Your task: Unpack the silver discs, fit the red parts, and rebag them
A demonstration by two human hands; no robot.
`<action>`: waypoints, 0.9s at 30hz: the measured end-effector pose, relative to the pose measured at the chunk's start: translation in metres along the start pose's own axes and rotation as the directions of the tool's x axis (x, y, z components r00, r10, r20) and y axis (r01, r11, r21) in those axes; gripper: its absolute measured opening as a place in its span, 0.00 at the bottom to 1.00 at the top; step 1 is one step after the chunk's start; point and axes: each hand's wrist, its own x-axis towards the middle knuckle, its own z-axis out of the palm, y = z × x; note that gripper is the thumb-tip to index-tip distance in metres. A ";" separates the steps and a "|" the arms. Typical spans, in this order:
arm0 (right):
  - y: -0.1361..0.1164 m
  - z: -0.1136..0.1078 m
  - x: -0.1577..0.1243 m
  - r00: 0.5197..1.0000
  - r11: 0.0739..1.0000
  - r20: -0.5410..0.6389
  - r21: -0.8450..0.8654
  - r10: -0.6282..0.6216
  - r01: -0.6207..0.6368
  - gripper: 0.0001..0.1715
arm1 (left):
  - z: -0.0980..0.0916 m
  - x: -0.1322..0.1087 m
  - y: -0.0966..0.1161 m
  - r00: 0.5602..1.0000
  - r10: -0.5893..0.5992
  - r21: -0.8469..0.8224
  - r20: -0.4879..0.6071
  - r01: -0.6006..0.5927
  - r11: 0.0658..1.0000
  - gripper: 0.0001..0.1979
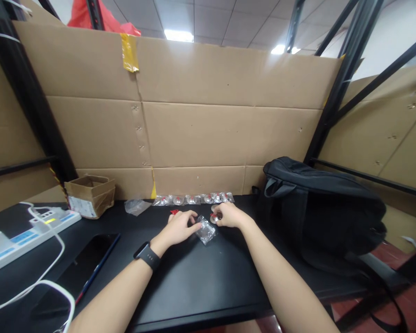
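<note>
My left hand (178,227), with a dark watch on its wrist, is at the left edge of a small clear plastic bag (206,231), thumb and curled fingers closed on it. The bag lies crinkled over the black table. To its right, my right hand (231,215) pinches a small round silvery disc with a red mark (214,218). Part of the disc is hidden by the fingertips. Just behind my left hand lies a small red piece (174,212). Farther back, several similar discs in clear bags (193,200) form a row along the cardboard wall.
At the left are a small open cardboard box (90,196), a white power strip (31,240) with cables and a dark phone or tablet (86,263). An empty-looking clear bag (137,207) lies near the box. A black backpack (319,212) takes up the right side.
</note>
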 end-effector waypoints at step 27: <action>0.013 -0.016 -0.013 0.991 0.964 0.125 0.258 0.039 -0.071 0.35 | -0.004 0.000 0.004 0.933 0.341 -0.037 0.114 -0.339 0.940 0.15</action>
